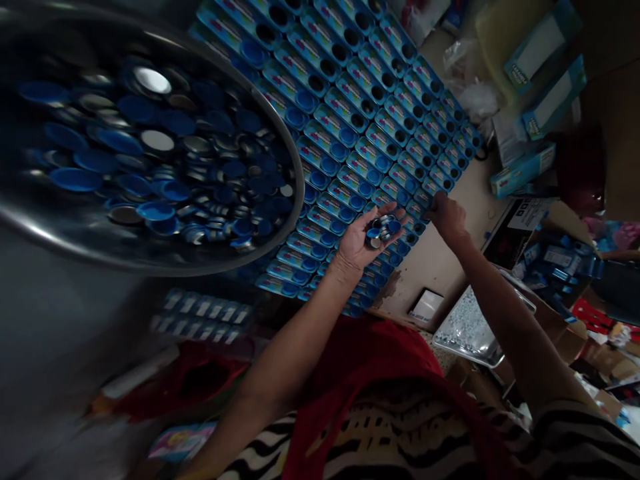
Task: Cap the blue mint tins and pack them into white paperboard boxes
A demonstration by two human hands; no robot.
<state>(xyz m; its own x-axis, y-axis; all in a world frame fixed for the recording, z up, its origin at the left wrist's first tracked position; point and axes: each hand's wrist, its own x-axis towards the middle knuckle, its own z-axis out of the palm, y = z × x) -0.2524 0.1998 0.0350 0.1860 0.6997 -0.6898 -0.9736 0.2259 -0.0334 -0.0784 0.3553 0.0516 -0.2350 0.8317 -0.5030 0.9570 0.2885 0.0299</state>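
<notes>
My left hand (356, 241) is palm up with its fingers curled around several small round tins with blue lids (385, 229). My right hand (449, 217) is over the right edge of a large array of blue printed boxes (345, 127). Its fingers are pinched together, and whatever they hold is hidden. Many boxes have a round hole at one end; some holes look dark, while others have a blue disc in them. At the upper left, close to the camera, a big metal bowl (295, 173) is heaped with more blue and silver round tins (120, 141).
A metal tray (453, 343) with small pale pieces stands at the right, near a white square item (427, 305). Behind are loose blue cartons (523, 170), plastic bags (475, 100) and a box of blue packets (560, 260). More packs (200, 313) lie below the bowl.
</notes>
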